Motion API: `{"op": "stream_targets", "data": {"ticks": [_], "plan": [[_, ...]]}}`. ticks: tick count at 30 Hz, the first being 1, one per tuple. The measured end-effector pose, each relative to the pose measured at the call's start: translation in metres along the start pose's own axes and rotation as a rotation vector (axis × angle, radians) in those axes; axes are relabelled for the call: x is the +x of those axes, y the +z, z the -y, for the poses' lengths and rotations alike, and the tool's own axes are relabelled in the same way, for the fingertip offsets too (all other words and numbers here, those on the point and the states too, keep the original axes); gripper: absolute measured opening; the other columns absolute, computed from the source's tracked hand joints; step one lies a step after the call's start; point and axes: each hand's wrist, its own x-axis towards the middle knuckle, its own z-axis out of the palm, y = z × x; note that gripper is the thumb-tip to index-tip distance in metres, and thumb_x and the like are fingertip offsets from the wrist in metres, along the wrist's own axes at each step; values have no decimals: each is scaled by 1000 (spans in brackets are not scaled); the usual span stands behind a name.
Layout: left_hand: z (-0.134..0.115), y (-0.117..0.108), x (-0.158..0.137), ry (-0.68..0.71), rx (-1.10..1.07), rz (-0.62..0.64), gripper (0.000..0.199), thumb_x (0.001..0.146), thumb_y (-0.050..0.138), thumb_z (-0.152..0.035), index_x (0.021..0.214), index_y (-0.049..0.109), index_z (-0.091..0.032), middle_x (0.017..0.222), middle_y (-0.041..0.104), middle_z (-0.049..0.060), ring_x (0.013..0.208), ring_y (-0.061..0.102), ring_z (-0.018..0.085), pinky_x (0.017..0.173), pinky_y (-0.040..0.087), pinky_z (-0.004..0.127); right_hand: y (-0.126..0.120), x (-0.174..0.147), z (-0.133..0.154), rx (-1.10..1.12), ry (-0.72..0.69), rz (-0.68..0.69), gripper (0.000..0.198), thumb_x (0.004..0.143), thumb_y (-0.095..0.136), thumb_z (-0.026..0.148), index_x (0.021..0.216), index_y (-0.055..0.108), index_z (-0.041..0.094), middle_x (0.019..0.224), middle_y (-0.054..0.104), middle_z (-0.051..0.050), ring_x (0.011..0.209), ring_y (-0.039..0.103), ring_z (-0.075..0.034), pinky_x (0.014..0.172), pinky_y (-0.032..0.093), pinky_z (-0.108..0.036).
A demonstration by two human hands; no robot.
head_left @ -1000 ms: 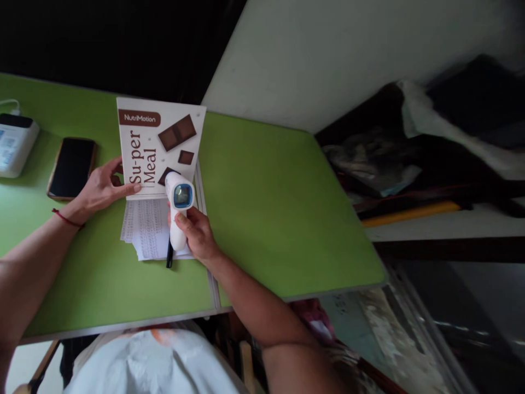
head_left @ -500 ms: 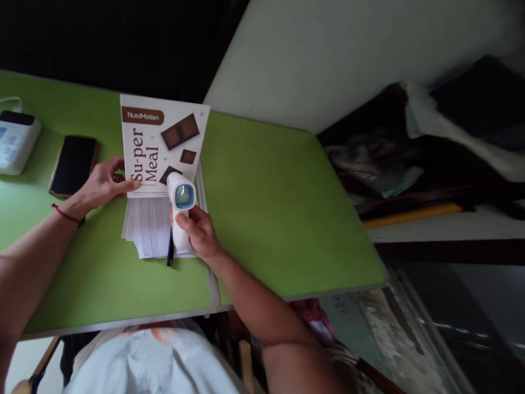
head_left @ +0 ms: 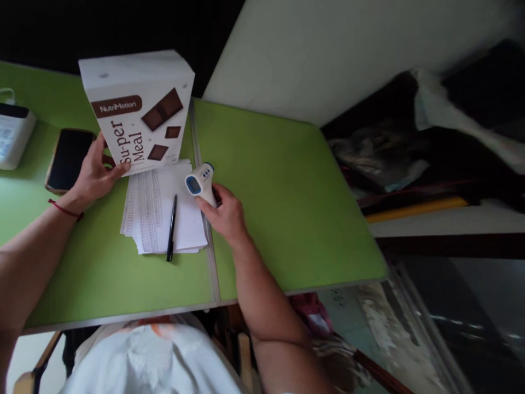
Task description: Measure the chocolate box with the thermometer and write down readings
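Observation:
My left hand [head_left: 99, 172] grips the lower left edge of a white box [head_left: 158, 131] printed with brown chocolate pieces and the words "NutriMotion Su-per Meal". The box stands tilted, its top face showing. In my right hand [head_left: 225, 212] is a white infrared thermometer [head_left: 200, 180] with a blue-rimmed screen, held to the right of the box and apart from it. Below the box lies a stack of papers [head_left: 188, 219], some with rows of writing. A black pen [head_left: 171, 230] rests on the sheets, its lower end past their edge.
A dark phone [head_left: 68, 158] lies left of my left hand. Farther left stands a white device [head_left: 14, 137] with a cable. The green table [head_left: 287, 219] has a seam and meets a wall [head_left: 279, 65]. Cloths [head_left: 381, 156] are heaped beyond its right side.
The box has shifted up and left and tipped, revealing its top. My right hand has carried the thermometer right, away from the box, and turned it. More of the papers and pen shows.

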Motion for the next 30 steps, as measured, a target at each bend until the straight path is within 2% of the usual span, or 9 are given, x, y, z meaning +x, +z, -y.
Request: {"op": "stream_targets", "data": {"ticks": [4,9,13,16,18,19,23,27,30], "plan": [[1,-1,1,-27,256,-36,65,82,70,-50,132,43,-18,113,57,8,82,57,16,64,50,29,0,1,-4,-335,11,35,33,77,66,45,98,68,19,89,66,-10,79,60,-24,67,45,-35],[-5,-1,1,-46,407,-6,53,92,55,-47,134,43,-18,109,56,4,80,55,13,71,48,31,3,-2,-3,-495,-8,75,38,80,67,44,107,67,18,93,61,-11,84,57,-25,71,47,-38],[-11,1,-1,-103,310,-136,61,88,52,-65,124,43,-16,115,53,6,79,56,11,61,45,29,3,-8,3,-534,-238,-58,40,80,70,35,116,66,17,103,58,-14,96,53,-28,82,46,-44],[-32,3,-7,-91,392,-216,42,91,58,-46,114,41,-16,99,51,4,75,52,10,60,42,30,6,-15,11,-457,-503,63,25,89,59,18,111,69,22,98,57,-9,91,52,-22,82,46,-39],[-52,4,-15,-93,424,-141,31,87,62,-32,107,44,-18,83,49,0,67,49,11,57,40,29,9,-20,14,-427,-628,205,29,93,50,11,110,71,24,93,57,-8,89,51,-20,79,45,-35],[-61,5,-21,-78,421,-31,23,86,61,-29,102,47,-19,80,50,0,65,49,12,55,40,28,11,-22,15,-426,-671,256,32,94,47,10,110,71,24,93,57,-8,89,51,-20,78,43,-34],[-76,8,-54,62,386,317,18,87,59,-34,96,60,-18,86,55,4,65,53,15,57,43,29,12,-23,15,-429,-782,342,32,95,45,10,107,72,23,93,58,-9,89,49,-20,74,38,-34],[-65,10,-80,101,383,408,27,88,59,-40,102,64,-18,96,57,7,69,57,17,62,46,29,7,-20,16,-457,-833,372,29,94,45,8,93,70,21,86,58,-7,82,49,-19,70,38,-34],[-58,11,-84,193,443,466,31,87,61,-41,104,65,-16,97,59,10,79,59,22,70,47,34,3,-20,18,-379,-764,362,25,96,42,13,91,65,21,84,59,-6,80,51,-19,71,41,-34]]}}
